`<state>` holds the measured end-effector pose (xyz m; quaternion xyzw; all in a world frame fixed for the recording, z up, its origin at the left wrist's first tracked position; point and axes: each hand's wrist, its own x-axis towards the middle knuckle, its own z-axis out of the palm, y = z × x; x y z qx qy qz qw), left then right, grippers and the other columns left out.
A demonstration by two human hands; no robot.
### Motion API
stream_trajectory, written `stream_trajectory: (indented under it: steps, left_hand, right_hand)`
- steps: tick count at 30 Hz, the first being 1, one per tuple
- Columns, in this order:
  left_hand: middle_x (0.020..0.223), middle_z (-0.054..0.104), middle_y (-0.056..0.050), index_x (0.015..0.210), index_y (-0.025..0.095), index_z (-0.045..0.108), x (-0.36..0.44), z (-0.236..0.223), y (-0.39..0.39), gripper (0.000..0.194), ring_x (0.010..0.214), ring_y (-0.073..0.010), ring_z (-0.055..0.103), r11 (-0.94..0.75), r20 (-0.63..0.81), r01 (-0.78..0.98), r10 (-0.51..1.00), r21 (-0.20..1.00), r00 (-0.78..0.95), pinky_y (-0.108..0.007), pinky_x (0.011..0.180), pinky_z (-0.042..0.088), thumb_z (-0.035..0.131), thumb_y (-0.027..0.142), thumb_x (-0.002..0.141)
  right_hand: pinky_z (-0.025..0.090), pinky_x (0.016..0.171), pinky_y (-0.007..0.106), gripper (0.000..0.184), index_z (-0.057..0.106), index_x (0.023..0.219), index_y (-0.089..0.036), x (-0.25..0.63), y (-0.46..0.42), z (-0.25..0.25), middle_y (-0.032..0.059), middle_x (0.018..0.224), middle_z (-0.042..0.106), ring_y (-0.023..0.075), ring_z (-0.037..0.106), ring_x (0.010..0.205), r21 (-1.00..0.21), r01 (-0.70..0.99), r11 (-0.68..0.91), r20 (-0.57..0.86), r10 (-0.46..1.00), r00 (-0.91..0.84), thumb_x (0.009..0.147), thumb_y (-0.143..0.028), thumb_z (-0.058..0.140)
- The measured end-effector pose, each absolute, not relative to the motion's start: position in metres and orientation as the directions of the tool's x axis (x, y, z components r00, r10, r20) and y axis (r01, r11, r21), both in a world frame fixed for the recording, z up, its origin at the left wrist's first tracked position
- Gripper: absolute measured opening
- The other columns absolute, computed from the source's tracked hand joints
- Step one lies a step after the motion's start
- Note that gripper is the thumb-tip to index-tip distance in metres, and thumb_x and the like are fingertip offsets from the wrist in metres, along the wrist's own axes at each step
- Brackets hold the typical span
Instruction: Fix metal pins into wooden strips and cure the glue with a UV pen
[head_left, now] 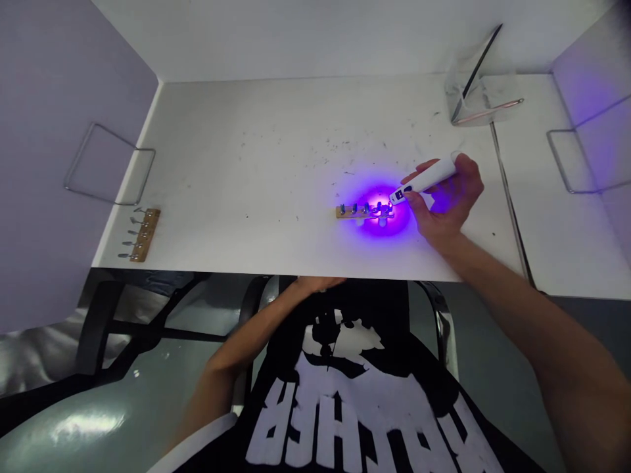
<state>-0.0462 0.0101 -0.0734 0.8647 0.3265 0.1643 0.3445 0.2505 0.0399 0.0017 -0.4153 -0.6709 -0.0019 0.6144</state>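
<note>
My right hand [451, 197] is closed round a white handheld UV lamp [428, 179], its thumb near the dark button. The lit tip is over the right end of a small wooden strip [339, 212] lying on the white tabletop. Several small shiny pieces stand in a row along this strip, and violet light floods its right half. Two small pale bits show at the strip's near edge. My left hand [320, 282] rests in my lap, mostly under the table's front edge, with its fingers hidden.
A second wooden strip [146, 235] with several small metal pieces lies at the table's left end. At the back right, a clear holder [473, 105] contains a dark stick and a pinkish one. Wire brackets [111, 164] stick out at both sides. Panels enclose the table.
</note>
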Motion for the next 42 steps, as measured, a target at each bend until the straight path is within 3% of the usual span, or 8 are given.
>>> stream_trajectory:
  steps: [3, 6, 8, 11, 14, 23, 30, 42]
  left_hand:
    - [0.086, 0.076, 0.0, 0.103, 0.022, 0.078, -0.041, -0.043, -0.011, 0.04, 0.077, -0.0091, 0.072, -0.764, 0.223, 0.087, 0.291, 0.639, 0.93, -0.019, 0.078, 0.063, 0.059, 0.057, 0.099]
    - [0.086, 0.079, 0.002, 0.117, 0.027, 0.072, -0.044, -0.006, -0.011, 0.025, 0.081, -0.0114, 0.075, -0.94, 0.601, -0.176, 0.038, 0.293, 0.798, -0.021, 0.074, 0.063, 0.07, 0.041, 0.097]
    - [0.093, 0.079, 0.001, 0.132, 0.025, 0.061, -0.044, 0.014, 0.005, 0.038, 0.09, -0.0129, 0.074, -0.961, 0.705, 0.057, 0.237, 0.269, 0.669, -0.024, 0.079, 0.063, 0.071, 0.035, 0.097]
    - [0.117, 0.076, -0.005, 0.157, 0.025, 0.036, -0.038, 0.03, 0.038, 0.062, 0.106, -0.0176, 0.071, -0.784, 0.546, 0.484, 0.619, 0.388, 0.565, -0.033, 0.093, 0.06, 0.062, 0.023, 0.101]
    - [0.134, 0.068, -0.008, 0.166, 0.028, 0.015, -0.029, 0.031, 0.062, 0.079, 0.116, -0.0199, 0.064, -0.668, 0.38, 0.558, 0.742, 0.493, 0.553, -0.035, 0.097, 0.058, 0.058, 0.019, 0.1]
    - [0.124, 0.068, -0.005, 0.167, 0.029, 0.006, -0.017, 0.019, 0.076, 0.091, 0.111, -0.0196, 0.06, -0.628, 0.305, 0.522, 0.759, 0.578, 0.576, -0.038, 0.101, 0.054, 0.059, 0.015, 0.095]
    - [0.138, 0.063, -0.009, 0.168, 0.026, -0.002, -0.016, 0.018, 0.069, 0.093, 0.12, -0.0227, 0.056, -0.687, 0.273, 0.548, 0.709, 0.477, 0.651, -0.039, 0.103, 0.048, 0.058, 0.019, 0.097]
    - [0.13, 0.064, -0.011, 0.168, 0.023, -0.006, -0.018, 0.021, 0.068, 0.094, 0.116, -0.024, 0.055, -0.685, 0.273, 0.529, 0.705, 0.501, 0.654, -0.044, 0.101, 0.046, 0.051, 0.014, 0.095]
  right_hand:
    - [0.062, 0.062, 0.022, 0.08, 0.029, 0.151, -0.044, 0.25, 0.042, 0.003, 0.0013, 0.12, 0.061, 0.0104, 0.07, 0.089, -0.48, 0.551, 0.682, 0.847, 0.523, 0.09, 0.086, -0.046, 0.075]
    - [0.062, 0.063, 0.022, 0.082, 0.03, 0.151, -0.045, 0.248, 0.045, 0.004, 0.0006, 0.12, 0.06, 0.0103, 0.069, 0.091, -0.484, 0.537, 0.691, 0.852, 0.513, 0.108, 0.084, -0.048, 0.077]
    - [0.061, 0.061, 0.021, 0.082, 0.031, 0.151, -0.047, 0.247, 0.044, 0.006, -0.0006, 0.119, 0.06, 0.01, 0.069, 0.09, -0.494, 0.526, 0.693, 0.849, 0.514, 0.12, 0.083, -0.047, 0.078]
    - [0.063, 0.063, 0.022, 0.081, 0.031, 0.15, -0.049, 0.245, 0.042, 0.009, -0.0003, 0.119, 0.061, 0.0103, 0.069, 0.09, -0.511, 0.53, 0.677, 0.837, 0.533, 0.127, 0.084, -0.044, 0.077]
    - [0.064, 0.067, 0.023, 0.079, 0.031, 0.15, -0.047, 0.244, 0.04, 0.009, 0.0014, 0.121, 0.061, 0.0109, 0.069, 0.092, -0.513, 0.545, 0.663, 0.832, 0.541, 0.123, 0.086, -0.045, 0.076]
    - [0.06, 0.063, 0.022, 0.085, 0.029, 0.151, -0.047, 0.247, 0.042, 0.006, -0.0007, 0.123, 0.062, 0.0101, 0.069, 0.091, -0.525, 0.528, 0.668, 0.822, 0.559, 0.11, 0.082, -0.047, 0.079]
    - [0.064, 0.071, 0.021, 0.082, 0.035, 0.151, -0.049, 0.246, 0.039, 0.012, -0.0012, 0.125, 0.061, 0.0089, 0.07, 0.094, -0.543, 0.49, 0.682, 0.813, 0.572, 0.104, 0.084, -0.034, 0.079]
    - [0.064, 0.068, 0.019, 0.09, 0.035, 0.152, -0.043, 0.25, 0.047, 0.001, -0.0005, 0.125, 0.062, 0.0092, 0.072, 0.093, -0.515, 0.495, 0.7, 0.837, 0.535, 0.115, 0.078, -0.041, 0.086]
